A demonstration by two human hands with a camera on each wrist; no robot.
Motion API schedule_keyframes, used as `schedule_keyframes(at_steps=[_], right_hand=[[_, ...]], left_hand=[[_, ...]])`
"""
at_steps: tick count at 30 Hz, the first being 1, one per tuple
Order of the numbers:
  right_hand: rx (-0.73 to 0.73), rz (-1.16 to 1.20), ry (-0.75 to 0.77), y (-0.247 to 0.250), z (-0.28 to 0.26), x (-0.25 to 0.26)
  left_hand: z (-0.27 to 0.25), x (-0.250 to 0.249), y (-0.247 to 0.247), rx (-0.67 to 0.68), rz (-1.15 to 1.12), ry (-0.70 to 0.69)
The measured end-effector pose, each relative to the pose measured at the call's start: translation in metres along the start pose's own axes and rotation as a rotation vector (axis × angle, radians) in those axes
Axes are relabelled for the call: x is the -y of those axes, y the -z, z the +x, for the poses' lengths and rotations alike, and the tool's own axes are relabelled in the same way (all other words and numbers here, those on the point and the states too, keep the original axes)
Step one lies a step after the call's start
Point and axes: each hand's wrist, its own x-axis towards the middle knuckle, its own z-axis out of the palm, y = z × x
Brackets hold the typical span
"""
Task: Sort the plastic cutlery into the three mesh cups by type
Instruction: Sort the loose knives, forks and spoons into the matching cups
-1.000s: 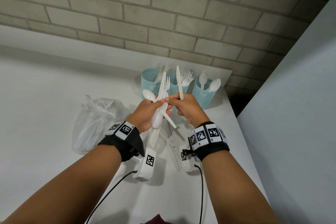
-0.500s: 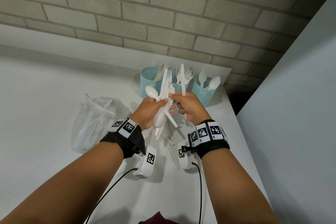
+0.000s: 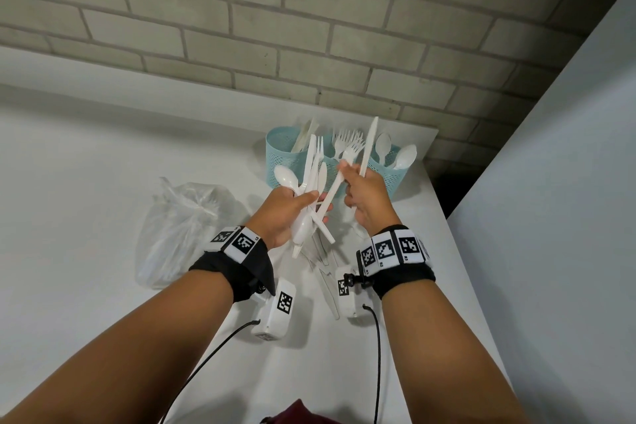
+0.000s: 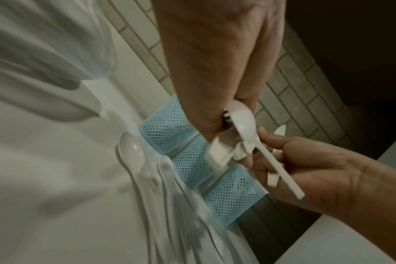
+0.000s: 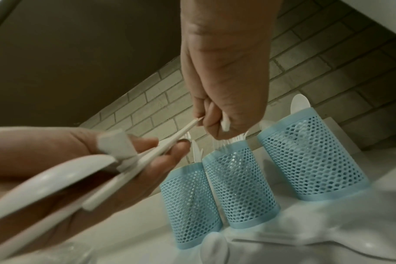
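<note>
A clear plastic bag was seen lying toward the left of the white surface, and beside it the left hand was held raised, its fingers clamped round a mixed bundle of cutlery. The right hand was closed on a knife and pinched a fork whose handle was still lodged in the bundle. Three mesh cups were ranged along the far edge near the right corner, and loose cutlery lay below the hands.
</note>
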Motion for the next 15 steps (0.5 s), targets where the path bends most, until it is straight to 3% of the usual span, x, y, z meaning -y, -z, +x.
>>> schedule_keyframes(at_steps=[4,8,12,15], right_hand=[[-0.018,0.082,-0.001,-0.002,-0.0011,0.005],[-0.032,0.307,-0.028,0.0,-0.0032,0.0056],[0.015,0.119,0.057,0.0021,-0.003,0.0009],[0.055,0.034,0.025,0.0019,-0.0046,-0.0035]], left_hand=[[0.0021,0.0008,0.0001,-0.015,0.007,0.002],[0.0022,0.0004,-0.0008,-0.021,-0.001,-0.019],[0.0031,0.002,0.0001,-0.025,-0.009,-0.02],[0.0029,0.0029,-0.0011,-0.018,-0.02,-0.02]])
